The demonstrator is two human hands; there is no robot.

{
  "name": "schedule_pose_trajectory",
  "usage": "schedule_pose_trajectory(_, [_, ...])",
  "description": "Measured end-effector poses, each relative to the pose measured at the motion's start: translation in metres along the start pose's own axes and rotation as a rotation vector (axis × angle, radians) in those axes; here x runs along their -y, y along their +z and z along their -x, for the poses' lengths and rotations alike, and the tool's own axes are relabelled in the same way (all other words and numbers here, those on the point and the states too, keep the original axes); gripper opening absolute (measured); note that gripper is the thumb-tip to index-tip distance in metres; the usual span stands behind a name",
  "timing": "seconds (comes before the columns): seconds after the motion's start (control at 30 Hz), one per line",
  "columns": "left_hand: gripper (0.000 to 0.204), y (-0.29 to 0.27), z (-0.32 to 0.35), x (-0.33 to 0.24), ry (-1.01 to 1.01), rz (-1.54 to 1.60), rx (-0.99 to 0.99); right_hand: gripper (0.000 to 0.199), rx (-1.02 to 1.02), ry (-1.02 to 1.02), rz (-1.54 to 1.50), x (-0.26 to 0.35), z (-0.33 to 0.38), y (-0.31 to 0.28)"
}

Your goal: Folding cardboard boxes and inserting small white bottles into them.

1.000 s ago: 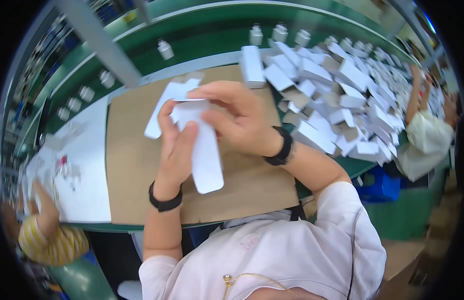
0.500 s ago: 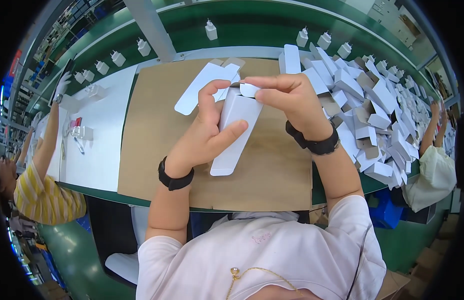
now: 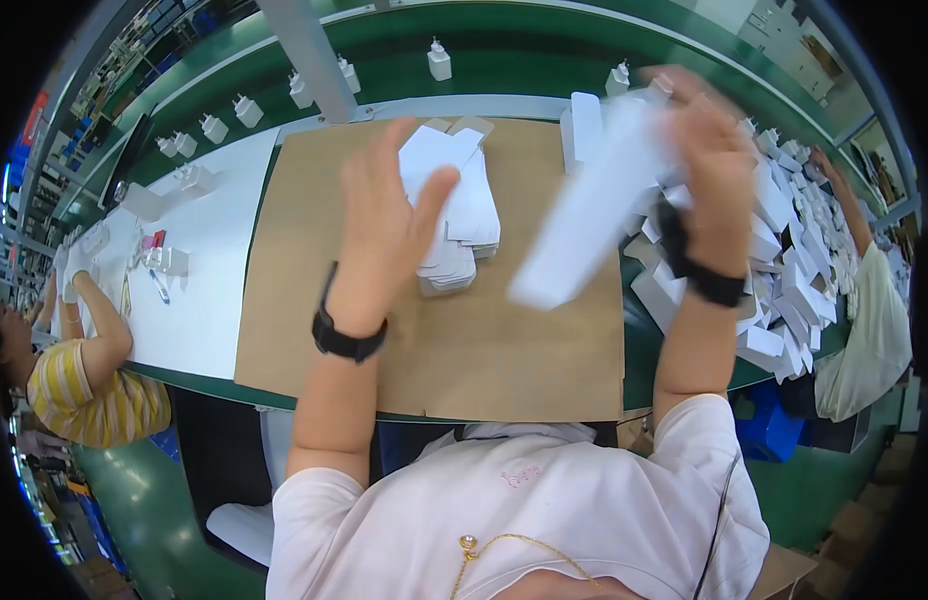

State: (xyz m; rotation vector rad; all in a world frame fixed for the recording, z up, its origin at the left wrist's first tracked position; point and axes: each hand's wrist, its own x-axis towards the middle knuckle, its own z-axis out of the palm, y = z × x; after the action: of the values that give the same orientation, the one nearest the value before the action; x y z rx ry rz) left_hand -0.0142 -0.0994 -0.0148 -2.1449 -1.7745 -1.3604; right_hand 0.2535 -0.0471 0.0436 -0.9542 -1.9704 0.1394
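My right hand (image 3: pixel 712 150) grips a long white flat carton (image 3: pixel 594 205), blurred by motion, and holds it raised over the right edge of the brown cardboard mat (image 3: pixel 334 330). My left hand (image 3: pixel 389 225) hovers empty with its fingers spread, just left of a stack of flat white cartons (image 3: pixel 464 215) lying on the mat. A black band sits on each wrist.
A big heap of white cartons (image 3: pixel 794 270) fills the table's right side. Small white bottles (image 3: pixel 439 60) stand along the green belt at the back. One person sits at the left (image 3: pixel 84 390), another at the right (image 3: pixel 869 320). A white sheet (image 3: pixel 204 280) lies left of the mat.
Both hands held one carton together over the mat. Now my left hand has let go and my right hand has swung the carton up and to the right.
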Motion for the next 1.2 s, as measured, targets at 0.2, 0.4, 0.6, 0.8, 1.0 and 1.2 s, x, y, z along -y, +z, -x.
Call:
schedule_pose_trajectory(0.2, [0.046,0.005,-0.026,0.029,-0.290,-0.206,0.332,0.035,-1.074,0.221,-0.163,-0.073,0.000,-0.111])
schedule_pose_trajectory(0.4, [0.030,-0.012,-0.033,-0.006,-0.368,0.096,0.364,0.020,-0.772,0.003,-0.091,-0.015,-0.015,-0.037])
schedule_pose_trajectory(0.6, [0.028,0.005,0.003,-0.026,-0.294,0.562,0.351,0.027,0.215,0.192,-0.294,0.035,0.008,0.066])
schedule_pose_trajectory(0.8, [0.021,0.008,0.017,-0.013,-0.273,0.810,0.439,0.025,0.308,0.250,-0.513,0.040,0.016,0.074])
schedule_pose_trajectory(1.0, [0.068,0.006,0.020,-0.032,-0.289,1.244,0.366,0.026,0.247,0.062,-0.780,0.045,0.017,0.083])
schedule_pose_trajectory(1.2, [0.092,0.006,0.021,-0.021,-0.230,1.034,0.401,0.026,0.522,0.205,-0.445,0.044,0.009,0.068])
